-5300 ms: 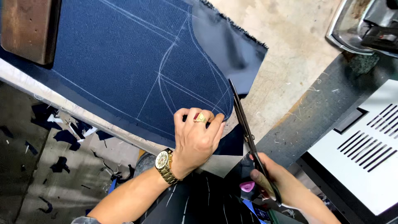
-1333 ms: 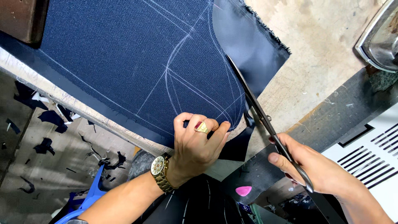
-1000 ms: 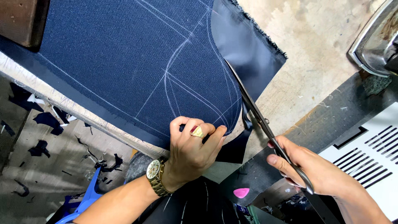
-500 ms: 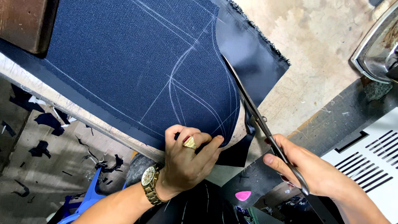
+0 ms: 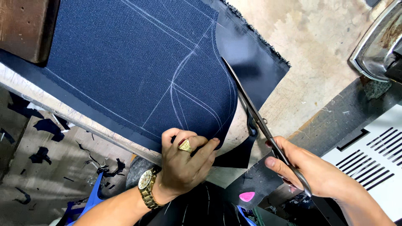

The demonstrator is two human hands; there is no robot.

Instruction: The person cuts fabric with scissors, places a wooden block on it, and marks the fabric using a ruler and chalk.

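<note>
Pressing navy cloth (image 5: 138, 71) flat at the table's (image 5: 318, 46) near edge, the left hand (image 5: 184, 165) steadies it while the right hand (image 5: 314, 169) grips scissors (image 5: 255, 115) along a chalk line (image 5: 228, 79).

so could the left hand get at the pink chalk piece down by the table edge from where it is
Probably yes: the left hand presses the navy fabric, and the pink chalk lies exposed nearby with nothing between them.

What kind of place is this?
Most likely a tailoring or garment workshop. The right hand works large scissors along chalk lines on navy cloth that the left hand pins down, an iron sits on the bench, and fabric scraps litter the floor.
</note>
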